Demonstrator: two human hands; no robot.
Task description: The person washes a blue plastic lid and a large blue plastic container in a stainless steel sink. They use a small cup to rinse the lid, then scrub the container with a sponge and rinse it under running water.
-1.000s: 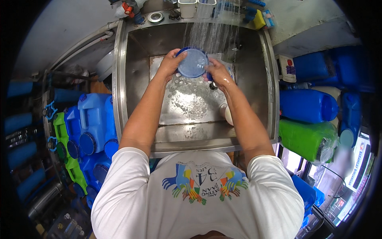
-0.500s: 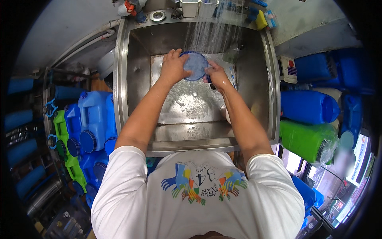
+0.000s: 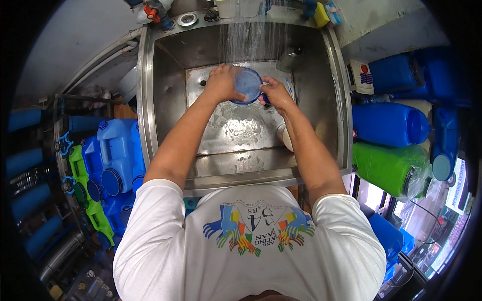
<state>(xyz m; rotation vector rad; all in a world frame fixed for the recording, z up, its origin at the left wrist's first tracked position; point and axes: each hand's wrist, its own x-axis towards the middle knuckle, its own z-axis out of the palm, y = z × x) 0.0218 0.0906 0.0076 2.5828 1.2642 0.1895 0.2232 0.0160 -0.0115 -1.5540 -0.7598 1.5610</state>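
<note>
Over the stainless steel sink [image 3: 146, 108] I hold a round, blue, disc-like lid [image 3: 249, 83] with a darker blue rim. My left hand [image 3: 223, 83] grips its left side, the thumb lying across its lower edge. At its right edge my right hand [image 3: 276, 94] pinches with curled fingers. Something small and dark blue shows under those right fingers, too hidden to name. Falling water [image 3: 253, 42] streams down just beyond the lid. The sink's bottom [image 3: 241, 128] is wet.
A clear bottle with a dark cap [image 3: 288, 59] stands in the sink's far right. A whitish round container [image 3: 287, 138] sits near my right forearm. Yellow sponge [image 3: 321, 15] on the back ledge. Blue jugs [image 3: 114, 155] crowd the left; blue and green containers [image 3: 384, 168] the right.
My hands and the lid have shifted slightly nearer and to the right within the sink. A small dark round spot now shows left of my left hand. The whole view has shifted a little.
</note>
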